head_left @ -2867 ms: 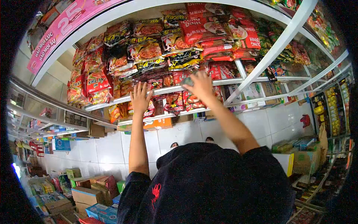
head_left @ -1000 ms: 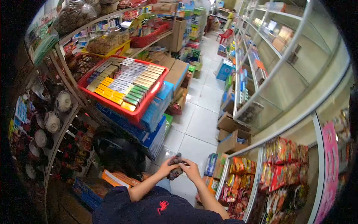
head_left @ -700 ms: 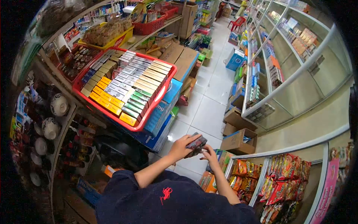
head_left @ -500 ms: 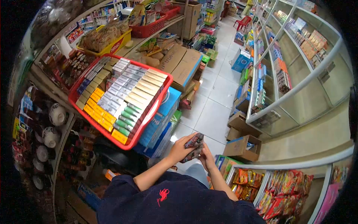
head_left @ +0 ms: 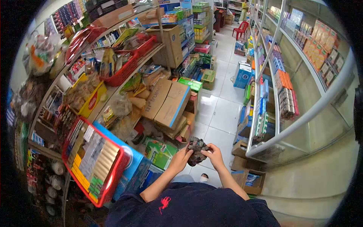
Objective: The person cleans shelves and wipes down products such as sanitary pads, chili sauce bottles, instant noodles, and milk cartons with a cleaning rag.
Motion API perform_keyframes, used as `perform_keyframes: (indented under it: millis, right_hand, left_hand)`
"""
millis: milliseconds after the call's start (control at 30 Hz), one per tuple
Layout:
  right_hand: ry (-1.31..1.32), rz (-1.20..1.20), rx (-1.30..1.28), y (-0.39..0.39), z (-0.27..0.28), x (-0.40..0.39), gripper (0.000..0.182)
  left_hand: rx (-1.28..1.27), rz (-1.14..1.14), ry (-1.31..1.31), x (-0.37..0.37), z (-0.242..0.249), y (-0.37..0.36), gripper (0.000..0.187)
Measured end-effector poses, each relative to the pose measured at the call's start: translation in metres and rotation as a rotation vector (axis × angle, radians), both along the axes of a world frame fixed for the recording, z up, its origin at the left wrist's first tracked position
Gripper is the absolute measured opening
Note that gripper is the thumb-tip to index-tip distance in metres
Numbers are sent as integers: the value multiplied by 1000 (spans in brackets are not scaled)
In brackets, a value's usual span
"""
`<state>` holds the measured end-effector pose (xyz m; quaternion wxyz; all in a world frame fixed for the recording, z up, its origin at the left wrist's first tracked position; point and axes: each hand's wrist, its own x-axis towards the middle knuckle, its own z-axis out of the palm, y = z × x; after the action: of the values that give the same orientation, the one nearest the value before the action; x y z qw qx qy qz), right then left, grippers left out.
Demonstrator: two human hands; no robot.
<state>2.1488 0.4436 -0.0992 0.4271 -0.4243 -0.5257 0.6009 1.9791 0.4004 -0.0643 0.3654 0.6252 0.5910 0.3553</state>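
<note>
A crumpled, dark patterned cloth (head_left: pixel 197 151) is bunched up in front of my body, above the tiled floor. My left hand (head_left: pixel 181 160) grips its left side, fingers partly hidden behind it. On the opposite edge, my right hand (head_left: pixel 214 156) pinches the cloth between thumb and fingers. Its exact kind is hard to make out. To the left of my hands stands a red basket (head_left: pixel 118 172) filled with rows of small boxes, on top of a blue carton (head_left: pixel 132 178).
A glass-fronted shelf case (head_left: pixel 298 128) lines the right side. An open cardboard box (head_left: pixel 255 181) sits below it. On the left are a brown carton (head_left: pixel 166 101) and a yellow basket (head_left: pixel 99 99). A tiled aisle (head_left: pixel 223 109) leads to a red chair (head_left: pixel 240 30).
The view has shifted up the aisle, and the red basket now sits lower and farther left. My hands have moved apart on the cloth, which is bunched rounder between them.
</note>
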Motion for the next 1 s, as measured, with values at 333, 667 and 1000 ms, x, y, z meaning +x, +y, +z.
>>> perform_keyframes:
  millis: [333, 667, 1000]
  right_hand:
    - [81, 63, -132, 183, -22, 11, 19]
    - [-70, 178, 168, 466, 7, -16, 17]
    - [-117, 310, 195, 637, 29, 46, 17]
  left_hand:
    - [57, 127, -141, 8, -33, 151, 40]
    - [0, 289, -260, -20, -21, 400, 44]
    - [318, -14, 156, 33, -38, 635, 54]
